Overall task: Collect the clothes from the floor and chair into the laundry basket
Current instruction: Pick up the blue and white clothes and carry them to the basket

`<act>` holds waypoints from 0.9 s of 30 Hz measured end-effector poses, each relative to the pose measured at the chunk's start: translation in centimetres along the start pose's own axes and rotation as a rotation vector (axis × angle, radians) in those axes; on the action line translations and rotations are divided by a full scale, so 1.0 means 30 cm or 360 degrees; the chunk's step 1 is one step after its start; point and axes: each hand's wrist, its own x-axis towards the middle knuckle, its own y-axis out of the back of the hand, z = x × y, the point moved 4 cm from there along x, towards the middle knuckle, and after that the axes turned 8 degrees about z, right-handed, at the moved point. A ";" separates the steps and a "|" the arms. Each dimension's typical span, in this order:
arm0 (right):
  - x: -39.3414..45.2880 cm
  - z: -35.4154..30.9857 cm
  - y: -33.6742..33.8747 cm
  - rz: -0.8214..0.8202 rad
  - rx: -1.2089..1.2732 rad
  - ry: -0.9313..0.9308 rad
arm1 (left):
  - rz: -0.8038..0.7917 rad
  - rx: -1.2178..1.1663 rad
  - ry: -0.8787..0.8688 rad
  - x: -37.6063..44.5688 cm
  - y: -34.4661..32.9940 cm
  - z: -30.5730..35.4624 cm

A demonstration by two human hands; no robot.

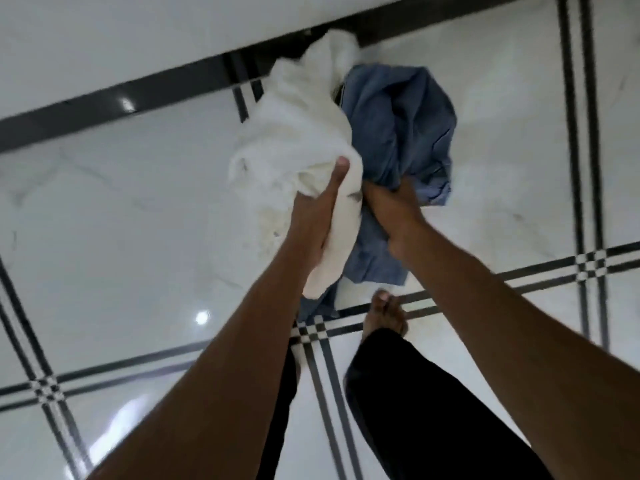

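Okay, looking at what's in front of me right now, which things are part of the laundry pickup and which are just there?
Part of the job:
white garment, gripped in the left hand
blue garment, gripped in the right hand

Just there:
tiled floor
bare foot
No basket or chair in view.

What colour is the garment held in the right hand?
Blue: the crumpled blue fabric garment, gripped by the right hand, seen in the head view.

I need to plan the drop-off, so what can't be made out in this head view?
- Laundry basket and chair: outside the frame.
- Left hand fingers: buried in the white garment.
- Right hand fingertips: hidden in the blue garment.
- Garment types: bunched and motion-blurred.
- Left foot: behind the left forearm.
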 end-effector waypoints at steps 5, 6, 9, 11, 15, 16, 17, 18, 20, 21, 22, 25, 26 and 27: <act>-0.424 -0.166 0.090 -0.0286 -0.0198 0.0079 | 0.0159 -0.0240 0.0072 -0.401 0.250 0.043; -0.542 -0.215 0.101 -0.0335 -0.0271 0.0099 | 0.0194 -0.0265 0.0044 -0.519 0.318 0.070; -0.864 -0.338 0.103 -0.0489 -0.0400 0.0132 | 0.0365 -0.0324 0.0052 -0.814 0.518 0.119; -1.059 -0.405 0.100 -0.0582 -0.0462 0.0147 | 0.0434 -0.0461 0.0074 -1.012 0.637 0.142; -1.486 -0.520 0.057 -0.0748 -0.0688 0.0225 | 0.0548 -0.0751 0.0031 -1.447 0.905 0.183; -1.613 -0.539 0.035 -0.0825 -0.0761 0.0255 | 0.0598 -0.0853 0.0012 -1.560 0.986 0.172; -1.734 -0.547 0.012 -0.0904 -0.0822 0.0271 | 0.0660 -0.0939 0.0020 -1.662 1.062 0.155; -1.860 -0.541 -0.009 -0.0972 -0.0880 0.0299 | 0.0726 -0.1031 0.0032 -1.772 1.138 0.122; -2.064 -0.523 -0.049 -0.1080 -0.0962 0.0363 | 0.0844 -0.1176 0.0070 -1.939 1.261 0.059; -2.158 -0.504 -0.062 -0.1119 -0.1003 0.0410 | 0.0891 -0.1222 0.0070 -2.016 1.314 0.028; -2.260 -0.476 -0.075 -0.1164 -0.1030 0.0458 | 0.0936 -0.1272 0.0043 -2.090 1.370 -0.023; -2.579 -0.354 -0.124 -0.1285 -0.1115 0.0576 | 0.1056 -0.1439 -0.0033 -2.299 1.551 -0.218; -2.675 -0.306 -0.144 -0.1297 -0.1138 0.0609 | 0.1085 -0.1492 -0.0062 -2.353 1.615 -0.283; -2.763 -0.256 -0.170 -0.1322 -0.1164 0.0653 | 0.1122 -0.1564 -0.0092 -2.408 1.673 -0.341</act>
